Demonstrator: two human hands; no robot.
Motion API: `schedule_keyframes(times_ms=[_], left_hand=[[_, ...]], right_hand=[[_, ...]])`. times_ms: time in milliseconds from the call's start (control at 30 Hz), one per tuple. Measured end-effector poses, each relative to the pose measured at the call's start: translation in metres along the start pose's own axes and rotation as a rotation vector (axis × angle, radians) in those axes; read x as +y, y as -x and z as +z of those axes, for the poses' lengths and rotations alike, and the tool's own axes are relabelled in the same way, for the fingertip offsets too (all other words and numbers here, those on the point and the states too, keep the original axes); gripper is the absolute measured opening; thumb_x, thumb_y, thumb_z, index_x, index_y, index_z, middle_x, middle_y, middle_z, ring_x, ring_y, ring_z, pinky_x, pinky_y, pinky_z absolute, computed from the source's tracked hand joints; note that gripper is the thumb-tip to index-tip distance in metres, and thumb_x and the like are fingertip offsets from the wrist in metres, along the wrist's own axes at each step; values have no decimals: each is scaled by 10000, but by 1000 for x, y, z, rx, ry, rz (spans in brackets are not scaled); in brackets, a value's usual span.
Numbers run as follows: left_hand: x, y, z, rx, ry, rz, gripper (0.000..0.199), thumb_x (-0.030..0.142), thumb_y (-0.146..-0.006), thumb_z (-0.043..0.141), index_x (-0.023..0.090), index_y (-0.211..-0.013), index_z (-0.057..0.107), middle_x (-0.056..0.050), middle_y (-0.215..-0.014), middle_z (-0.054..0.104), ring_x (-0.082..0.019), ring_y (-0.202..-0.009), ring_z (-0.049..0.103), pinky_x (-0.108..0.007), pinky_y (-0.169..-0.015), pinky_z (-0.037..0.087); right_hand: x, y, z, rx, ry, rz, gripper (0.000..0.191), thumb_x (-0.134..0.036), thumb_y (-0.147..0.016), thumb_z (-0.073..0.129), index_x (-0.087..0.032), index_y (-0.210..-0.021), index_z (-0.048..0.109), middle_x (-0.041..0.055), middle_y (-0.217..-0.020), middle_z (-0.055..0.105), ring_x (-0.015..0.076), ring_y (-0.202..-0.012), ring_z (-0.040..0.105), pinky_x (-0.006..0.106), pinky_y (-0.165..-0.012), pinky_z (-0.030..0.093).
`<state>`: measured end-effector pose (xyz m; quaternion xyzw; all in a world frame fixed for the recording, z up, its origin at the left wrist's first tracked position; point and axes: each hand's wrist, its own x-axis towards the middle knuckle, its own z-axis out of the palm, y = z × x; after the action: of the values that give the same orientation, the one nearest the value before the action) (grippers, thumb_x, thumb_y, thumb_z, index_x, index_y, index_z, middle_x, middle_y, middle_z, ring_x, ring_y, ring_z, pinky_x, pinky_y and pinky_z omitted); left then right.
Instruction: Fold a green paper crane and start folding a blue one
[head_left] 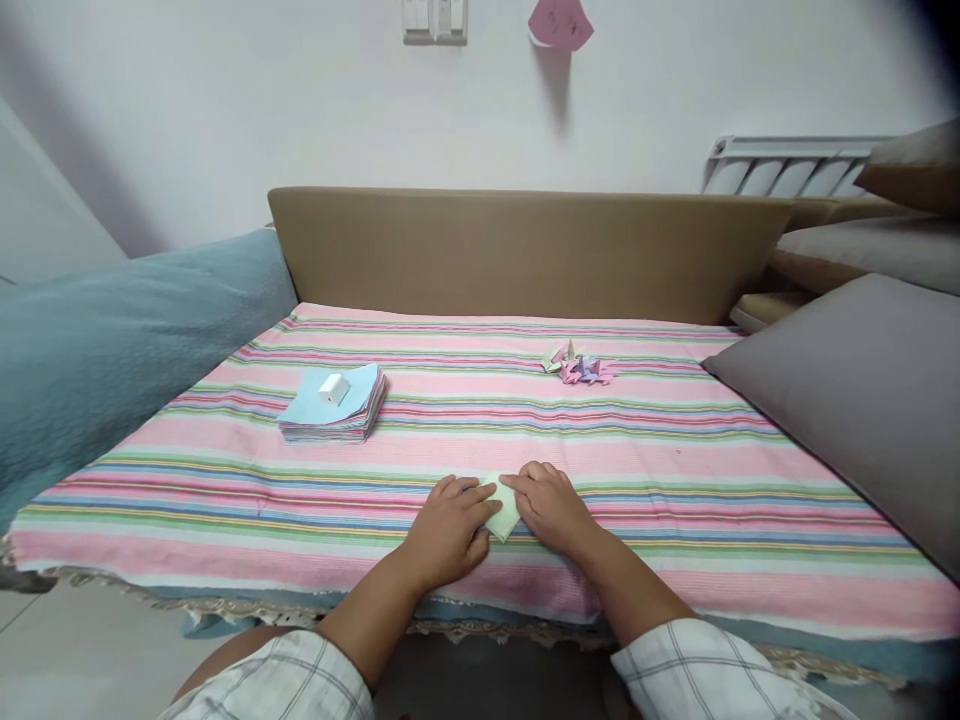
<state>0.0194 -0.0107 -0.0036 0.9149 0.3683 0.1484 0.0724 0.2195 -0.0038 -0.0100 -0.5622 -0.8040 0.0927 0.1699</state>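
Note:
A small pale green folded paper lies on the striped cloth near its front edge, one corner pointing toward me. My left hand rests on its left side, fingers apart and laid over the paper. From the right, my right hand touches the paper's upper right edge with its index finger extended; its other fingers are slightly bent. Both palms face down, and part of the paper is hidden beneath the fingers.
A stack of coloured paper with a white block on top sits at the left. Several folded paper pieces lie at the back right. Grey cushions stand at the right, a blue cover at the left.

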Motion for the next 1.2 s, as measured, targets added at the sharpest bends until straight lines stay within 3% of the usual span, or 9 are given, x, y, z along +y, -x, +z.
schedule_keyframes(times_ms=[400,700,1033,1200], left_hand=[[1,-1,-2,12,1,-1,450,173,-746,519,294,-1177,567,-1,-1322,518,-267,-1181,448,-521,-1010,301],[0,2,0,-39,-55,17,392,194,-825,490,368,-1164,582,-32,-1364,469,-291,-1229,421,-556,-1009,278],[15,24,5,-152,-150,-115,459,238,-840,508,431,-1255,472,-96,-1448,330,-347,-1326,275,-675,-970,190],[26,31,4,-177,-177,-175,496,278,-820,548,396,-1290,442,-115,-1459,301,-382,-1334,234,-681,-971,173]], right_hand=[[15,22,-11,42,-23,-93,345,-84,-797,435,-223,-1002,675,49,-909,582,182,-868,487,303,-787,395],[19,24,-11,48,-17,-115,287,-74,-783,449,-206,-889,681,43,-893,613,177,-863,514,306,-789,410],[20,23,-7,62,-56,-103,294,-53,-755,454,-203,-868,680,44,-884,618,183,-857,515,311,-780,413],[16,22,-7,95,-97,-84,238,-99,-792,443,-188,-835,659,51,-876,613,183,-841,515,312,-768,408]])
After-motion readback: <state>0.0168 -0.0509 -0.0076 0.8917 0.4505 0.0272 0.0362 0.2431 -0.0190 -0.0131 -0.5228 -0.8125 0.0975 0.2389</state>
